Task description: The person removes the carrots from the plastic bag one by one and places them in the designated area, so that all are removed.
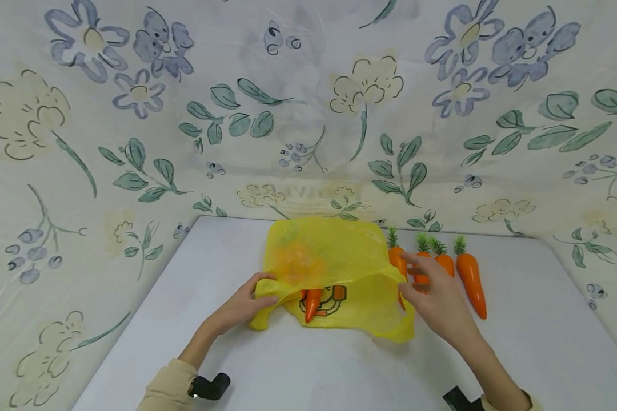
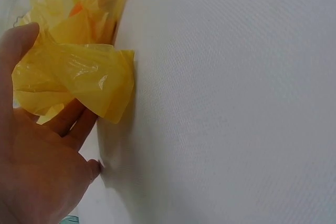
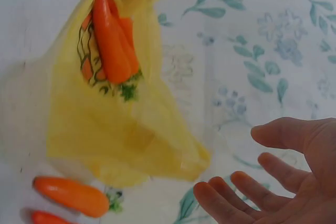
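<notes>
Pinching the bag (image 1: 344,242) on the tabletop (image 1: 313,368) with left fingers (image 1: 261,276) at its left edge; holding right fingers (image 3: 258,190) apart near the loose carrots (image 1: 472,285) — maybe spilling bagged carrots (image 1: 313,303) by tugging too hard.

Room type unclear, white table (image 1: 308,371), flower-printed sheeting (image 1: 308,80) on three sides

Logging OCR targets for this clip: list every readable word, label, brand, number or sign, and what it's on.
No text can be read.
Yellow bag: black-and-orange printed drawing, no readable lettering.
Floral sheet behind: faint marks above the bag, perhaps letters, too faint to read.
Carrots: no visible text.
</notes>
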A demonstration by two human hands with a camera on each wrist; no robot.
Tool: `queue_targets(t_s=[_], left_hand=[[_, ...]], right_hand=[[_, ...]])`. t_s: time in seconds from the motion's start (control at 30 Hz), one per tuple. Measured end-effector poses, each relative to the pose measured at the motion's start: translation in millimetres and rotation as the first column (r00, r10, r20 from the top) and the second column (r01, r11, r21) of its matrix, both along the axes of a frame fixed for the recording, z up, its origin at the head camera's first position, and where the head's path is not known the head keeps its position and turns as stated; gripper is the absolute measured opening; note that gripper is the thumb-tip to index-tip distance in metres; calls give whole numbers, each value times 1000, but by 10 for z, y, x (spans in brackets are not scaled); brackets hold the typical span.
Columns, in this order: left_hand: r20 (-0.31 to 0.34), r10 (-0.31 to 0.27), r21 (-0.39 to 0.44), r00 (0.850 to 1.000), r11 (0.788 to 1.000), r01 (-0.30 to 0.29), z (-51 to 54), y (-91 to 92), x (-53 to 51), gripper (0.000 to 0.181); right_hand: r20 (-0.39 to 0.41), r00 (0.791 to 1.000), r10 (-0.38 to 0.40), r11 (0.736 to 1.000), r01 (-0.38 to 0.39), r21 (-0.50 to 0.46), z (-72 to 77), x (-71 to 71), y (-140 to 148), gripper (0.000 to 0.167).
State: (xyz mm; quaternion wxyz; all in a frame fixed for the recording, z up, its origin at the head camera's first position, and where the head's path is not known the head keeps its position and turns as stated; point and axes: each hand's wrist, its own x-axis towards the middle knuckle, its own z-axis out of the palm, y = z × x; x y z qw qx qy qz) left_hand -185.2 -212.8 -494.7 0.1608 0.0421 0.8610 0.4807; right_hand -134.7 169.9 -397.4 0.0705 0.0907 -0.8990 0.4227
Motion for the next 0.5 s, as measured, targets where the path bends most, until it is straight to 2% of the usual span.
queue_targets(t_s=[0.23,0.5], left_hand=[[5,2,-17,1000,1000,-2,-26,-23,-27,58],[12,14,-27,1000,1000,-14,-36,-18,-33,59]], right_hand=[[-20,998,52,999,-52,14,-39,5,-373,49],[11,994,107,994,-107,-2,-108,35,-646,48]])
